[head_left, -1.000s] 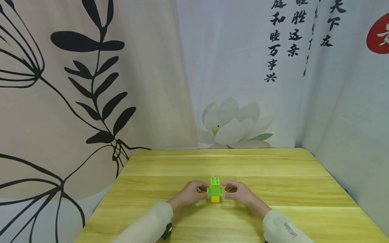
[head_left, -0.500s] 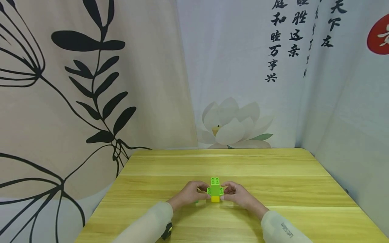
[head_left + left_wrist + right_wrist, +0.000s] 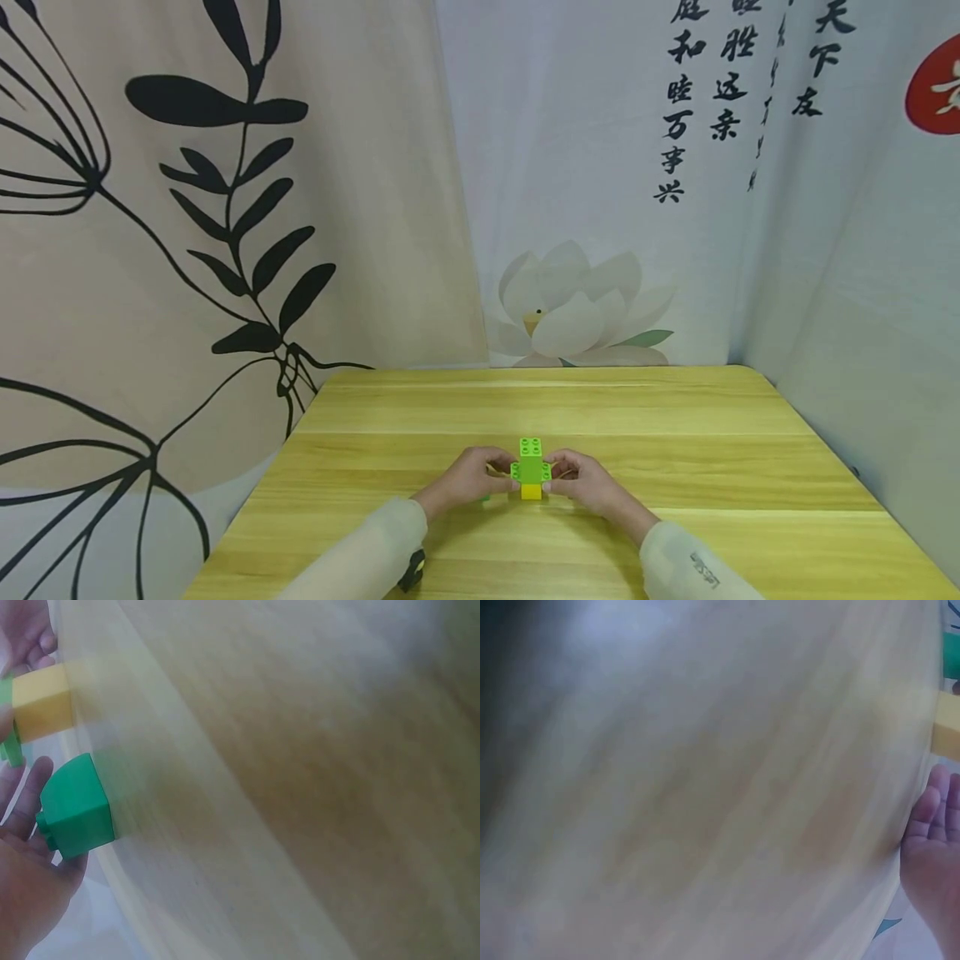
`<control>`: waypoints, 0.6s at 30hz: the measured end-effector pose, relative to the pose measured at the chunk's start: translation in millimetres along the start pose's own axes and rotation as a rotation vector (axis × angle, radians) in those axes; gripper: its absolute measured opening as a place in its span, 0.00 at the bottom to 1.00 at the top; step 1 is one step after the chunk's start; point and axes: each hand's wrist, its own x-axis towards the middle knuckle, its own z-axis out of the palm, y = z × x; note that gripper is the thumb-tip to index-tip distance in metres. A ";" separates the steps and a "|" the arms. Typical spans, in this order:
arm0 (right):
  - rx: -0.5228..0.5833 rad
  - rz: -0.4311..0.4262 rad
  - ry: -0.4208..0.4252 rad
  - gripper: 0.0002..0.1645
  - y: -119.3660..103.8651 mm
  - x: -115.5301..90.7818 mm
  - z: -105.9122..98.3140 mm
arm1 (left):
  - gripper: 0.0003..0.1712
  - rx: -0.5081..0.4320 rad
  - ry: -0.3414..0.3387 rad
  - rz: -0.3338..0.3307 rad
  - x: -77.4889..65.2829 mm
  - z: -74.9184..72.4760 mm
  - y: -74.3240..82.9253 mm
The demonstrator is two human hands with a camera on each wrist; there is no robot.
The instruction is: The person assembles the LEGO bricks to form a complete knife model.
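Stacked toy building bricks stand upright on the wooden table: a yellow brick (image 3: 531, 492) at the bottom, bright green bricks (image 3: 531, 462) above, with studded ends jutting out left and right. My left hand (image 3: 476, 477) pinches the left end between thumb and fingers. From the other side, my right hand (image 3: 588, 482) has thumb and index finger at the right end. In the left wrist view, a darker green brick (image 3: 77, 806) with a curved face sits right by the left hand's lower fingers; the head view shows only a sliver of it.
The wooden table (image 3: 637, 408) reaches back to a hanging cloth (image 3: 390, 208) printed with dark leaves. A paler cloth (image 3: 570, 167) with a lotus and written characters hangs behind and along the right side.
My right hand has shifted slightly left, its thumb and index finger closing in on the right end of the bricks. The left hand and the stack have stayed in place.
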 end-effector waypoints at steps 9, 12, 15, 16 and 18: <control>0.026 0.007 -0.002 0.26 -1.2 1.6 0.3 | 0.23 -0.015 0.002 -0.002 -2.0 -2.7 1.1; 0.030 0.010 0.006 0.25 -0.7 2.1 1.0 | 0.26 -0.021 0.005 -0.007 -3.8 -5.1 0.7; 0.030 0.013 0.011 0.25 0.1 1.9 1.6 | 0.28 -0.023 0.012 -0.009 -6.5 -9.4 -0.8; 0.032 0.013 0.011 0.25 0.6 1.8 1.8 | 0.28 -0.027 0.015 -0.013 -7.6 -11.2 -1.3; 0.033 0.014 0.008 0.26 0.7 1.0 1.9 | 0.29 -0.032 0.017 -0.014 -10.5 -15.2 -2.8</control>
